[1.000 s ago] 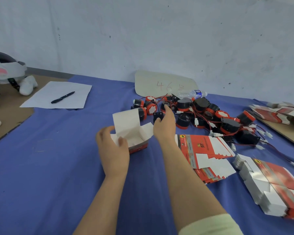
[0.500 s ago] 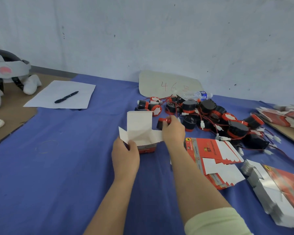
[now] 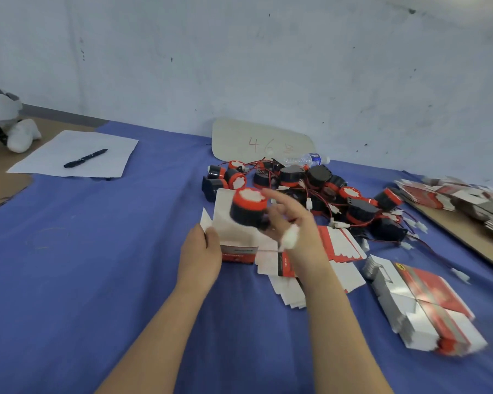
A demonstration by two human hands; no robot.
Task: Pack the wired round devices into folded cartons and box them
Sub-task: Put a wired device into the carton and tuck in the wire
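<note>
— Did you catch that? Half a second back the right hand (image 3: 293,223) was down in the pile of devices (image 3: 310,183) toward the far edge of the tabletop (image 3: 97,265). Now it has lifted one clear.

— The round device (image 3: 248,207), yes. The grip is clasped round its black body, red-and-white face up, with a white plug (image 3: 289,237) dangling under the palm.

— And the left hand (image 3: 201,251)?

— That grip hasn't let go. It pinches the near-left side of the open carton (image 3: 234,237), mid-tabletop, flaps standing.

— So the device hangs just above the carton's mouth. I'd guess it goes in next, wire tucked after it.
</note>
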